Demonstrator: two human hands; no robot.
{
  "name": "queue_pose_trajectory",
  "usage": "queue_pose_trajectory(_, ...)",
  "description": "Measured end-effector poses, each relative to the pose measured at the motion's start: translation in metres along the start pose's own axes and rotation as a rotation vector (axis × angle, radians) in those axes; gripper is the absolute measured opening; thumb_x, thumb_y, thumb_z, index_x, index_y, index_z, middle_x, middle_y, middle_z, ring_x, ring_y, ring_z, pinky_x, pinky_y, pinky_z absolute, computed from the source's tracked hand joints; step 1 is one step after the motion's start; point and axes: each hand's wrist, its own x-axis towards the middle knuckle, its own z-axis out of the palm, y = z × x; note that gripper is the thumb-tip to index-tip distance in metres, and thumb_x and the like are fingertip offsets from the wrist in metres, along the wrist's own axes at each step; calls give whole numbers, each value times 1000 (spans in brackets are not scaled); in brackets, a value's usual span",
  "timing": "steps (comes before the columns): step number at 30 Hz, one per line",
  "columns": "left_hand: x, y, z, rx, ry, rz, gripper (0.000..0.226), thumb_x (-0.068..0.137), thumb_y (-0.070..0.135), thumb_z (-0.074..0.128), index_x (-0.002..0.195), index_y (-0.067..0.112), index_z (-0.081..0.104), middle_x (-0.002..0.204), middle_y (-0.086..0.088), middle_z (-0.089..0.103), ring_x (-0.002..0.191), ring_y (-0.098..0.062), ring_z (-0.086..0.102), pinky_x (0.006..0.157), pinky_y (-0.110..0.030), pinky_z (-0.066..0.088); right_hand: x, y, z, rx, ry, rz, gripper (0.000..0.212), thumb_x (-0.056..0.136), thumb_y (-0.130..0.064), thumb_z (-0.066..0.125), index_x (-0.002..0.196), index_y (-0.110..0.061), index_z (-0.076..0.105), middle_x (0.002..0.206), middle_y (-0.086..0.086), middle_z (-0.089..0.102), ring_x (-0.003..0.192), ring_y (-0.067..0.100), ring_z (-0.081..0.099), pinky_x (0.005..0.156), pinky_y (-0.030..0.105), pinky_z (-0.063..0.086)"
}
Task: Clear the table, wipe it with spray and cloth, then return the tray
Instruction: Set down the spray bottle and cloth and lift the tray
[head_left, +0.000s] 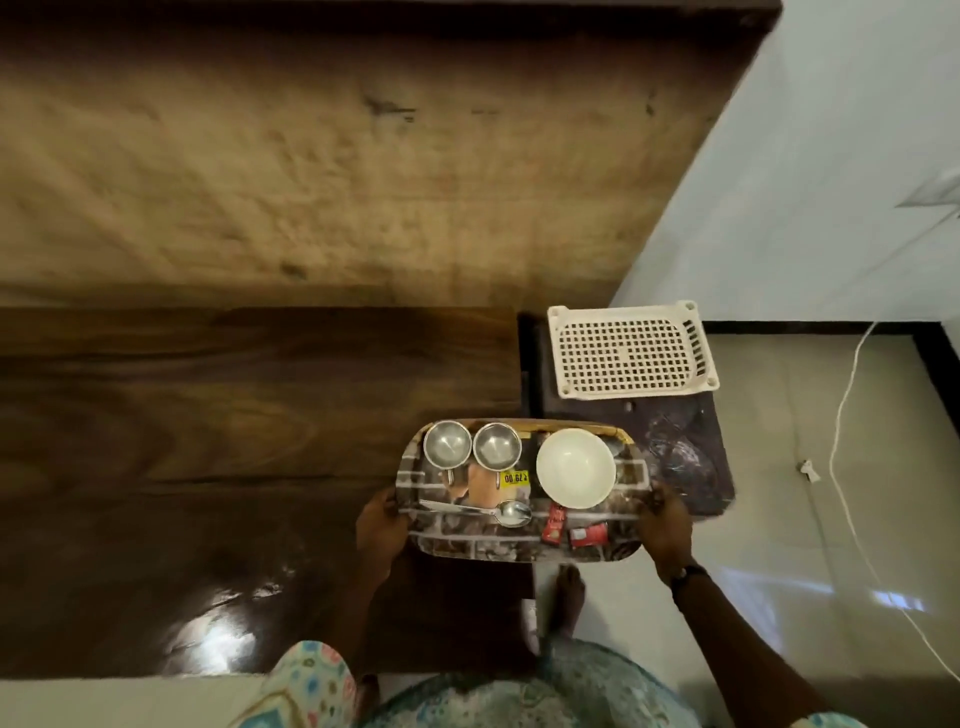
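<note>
While my left hand (383, 522) and right hand (665, 525) curl their fingers round the short ends of the loaded tray (519, 545), carrying it level over the corner of the dark table (208, 415), any tilt could send the white bowl (575, 467), the two steel cups (447, 443) or the spoon (506, 512) sliding, and the red sachets (555, 522) sit loose near the rim. My fingertips are hidden beneath the tray, and I see no spray or cloth in view.
</note>
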Motion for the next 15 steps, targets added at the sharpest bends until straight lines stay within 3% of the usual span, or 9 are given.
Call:
queue_pose_trajectory(4,12,-36,-88,-86,36,7,43,62,13,76,102,27,69,96,-1,74,92,-24,68,86,-44,55,-50,-35,77,57,-12,-3,24,88,8,57,86,-14,63,91,27,66,85,39,61,76,44,45)
queue_pose_trajectory(6,-7,-30,-142,-91,91,7,40,70,6,71,108,20,69,100,-5,72,96,-25,66,88,-39,54,-72,-49,116,79,-65,33,13,81,9,67,88,-2,67,82,19,68,82,34,63,73,37,44)
queue_pose_trajectory(8,-2,-50,-193,-87,138,1,38,74,4,66,110,15,69,102,-10,72,98,-28,65,87,-37,52,-95,-69,165,169,-187,101,23,73,2,78,85,-15,68,70,-4,67,75,12,65,70,24,47)
queue_pose_trajectory(9,3,-62,-218,-89,154,-11,38,74,4,65,110,13,69,102,-12,72,98,-29,65,87,-36,51,-109,-81,190,153,-229,107,23,78,1,73,91,-18,67,74,-7,70,79,7,64,76,21,47)
queue_pose_trajectory(12,25,-105,-284,-112,179,-64,40,66,8,64,105,13,72,97,-12,73,91,-28,68,83,-35,54,-142,-109,262,88,-165,33,19,88,10,55,107,11,61,104,29,66,105,38,60,93,41,42)
queue_pose_trajectory(15,56,-142,-337,-193,212,-122,41,60,2,63,99,12,72,89,-14,72,82,-31,69,68,-42,59,-169,-140,326,70,-200,18,20,86,18,51,105,20,55,103,39,60,101,51,57,84,31,43)
